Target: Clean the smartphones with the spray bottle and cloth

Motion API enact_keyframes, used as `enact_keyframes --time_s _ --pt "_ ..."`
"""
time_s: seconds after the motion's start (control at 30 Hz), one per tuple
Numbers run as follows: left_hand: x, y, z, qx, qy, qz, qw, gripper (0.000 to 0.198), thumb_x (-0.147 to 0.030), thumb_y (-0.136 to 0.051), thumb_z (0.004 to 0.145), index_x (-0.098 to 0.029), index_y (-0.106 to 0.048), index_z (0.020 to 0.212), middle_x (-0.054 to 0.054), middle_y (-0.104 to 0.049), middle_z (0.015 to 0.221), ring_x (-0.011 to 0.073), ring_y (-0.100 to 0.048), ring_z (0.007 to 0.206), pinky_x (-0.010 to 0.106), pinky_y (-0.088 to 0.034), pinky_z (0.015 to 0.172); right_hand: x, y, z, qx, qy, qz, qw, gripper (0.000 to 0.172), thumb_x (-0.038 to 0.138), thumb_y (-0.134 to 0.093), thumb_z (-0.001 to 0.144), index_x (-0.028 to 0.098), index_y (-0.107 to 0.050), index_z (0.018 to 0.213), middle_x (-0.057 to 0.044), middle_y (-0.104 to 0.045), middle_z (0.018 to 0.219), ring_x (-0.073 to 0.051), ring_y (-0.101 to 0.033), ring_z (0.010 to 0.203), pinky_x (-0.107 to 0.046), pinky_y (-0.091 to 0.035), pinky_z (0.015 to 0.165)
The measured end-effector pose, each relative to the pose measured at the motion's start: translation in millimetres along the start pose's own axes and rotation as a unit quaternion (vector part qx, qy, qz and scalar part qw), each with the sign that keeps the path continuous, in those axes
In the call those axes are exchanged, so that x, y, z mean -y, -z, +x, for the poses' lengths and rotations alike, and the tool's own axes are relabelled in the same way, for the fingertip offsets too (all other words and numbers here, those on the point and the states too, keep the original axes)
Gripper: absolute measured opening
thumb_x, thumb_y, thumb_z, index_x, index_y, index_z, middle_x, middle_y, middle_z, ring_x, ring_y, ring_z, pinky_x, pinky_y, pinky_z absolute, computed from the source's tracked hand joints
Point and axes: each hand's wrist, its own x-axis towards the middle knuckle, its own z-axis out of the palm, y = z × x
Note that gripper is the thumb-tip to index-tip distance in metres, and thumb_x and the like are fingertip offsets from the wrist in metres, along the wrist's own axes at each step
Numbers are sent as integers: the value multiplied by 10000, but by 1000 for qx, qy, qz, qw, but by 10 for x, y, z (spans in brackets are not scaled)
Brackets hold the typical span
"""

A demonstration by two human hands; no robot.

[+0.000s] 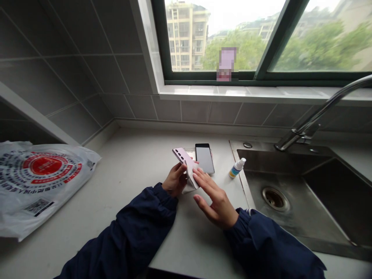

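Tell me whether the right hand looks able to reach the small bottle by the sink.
Probably yes: the right hand touches the cloth with extended fingers, and nothing visible stands between that hand and the small bottle.

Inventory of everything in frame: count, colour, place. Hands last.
Phone: 1, pale pink, in left hand
Cloth: 1, whitish, against phone
Flat device: 1, black-edged, pale face, on counter
Spray bottle: 1, white with blue-yellow label, left of sink
Plastic bag: 1, white with red-black print, far left
Counter: 1, white, below window
Sink: 1, steel grey, right
Faucet: 1, chrome, behind sink
Wall tiles: many, grey, left and back
Window: 1, dark green frame, back
Pixelated patch: 1, pinkish, at window
Left hand: 1, navy sleeve, gripping phone
Right hand: 1, navy sleeve, fingers on cloth
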Motion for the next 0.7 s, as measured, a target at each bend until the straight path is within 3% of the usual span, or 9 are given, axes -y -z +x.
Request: enact_keyframes --time_s 0.13,0.27,0.37,0.43,0.57,0.7 --pt "38 1 -9 55 6 41 998 629 -478 -832 699 -138 -661 1200 180 -669 1250 357 -619 1185 478 -442 1059 -15 25 7 35 12 -10 999 642 310 -496 986 222 -258 1576 -86 -270 1630 -287 -237 1509 -535 -225 1230" --pt "116 91 -5 93 36 91 991 671 -511 -827 687 -178 -653 1244 180 -578 1392 391 -564 1250 463 -511 955 -40 32 -2 50 1 -32 998 672 459 -406 1013 210 -180 1595 -97 -193 1652 -306 -159 1525 -566 -167 1226" --pt "167 142 1 140 60 99 983 729 -516 -823 687 -203 -618 1313 165 -519 1457 370 -569 1242 409 -538 898 -50 31 -8 41 4 -50 998 726 558 -348 1008 204 -128 1603 -109 -141 1661 -323 -124 1527 -591 -146 1217" --pt "187 152 -1 160 72 101 979 729 -529 -806 705 -196 -613 1323 169 -563 1404 339 -627 1156 384 -547 863 -51 28 -10 37 0 -55 998 752 586 -331 1002 198 -103 1605 -112 -105 1667 -327 -105 1529 -592 -133 1217" --pt "211 142 -29 178 105 92 974 664 -563 -767 737 -157 -659 1252 173 -711 1094 297 -714 892 405 -562 804 -63 19 -15 23 -14 -64 998 759 562 -348 1004 206 -55 1607 -100 -40 1674 -324 -60 1534 -587 -116 1219" --pt "238 116 -65 164 133 28 977 553 -416 -845 691 -151 -701 1155 168 -729 1033 343 -707 977 450 -542 896 -87 16 -20 -9 -30 -81 996 752 516 -371 1009 224 -20 1606 -85 -11 1676 -326 -25 1535 -596 -104 1215"
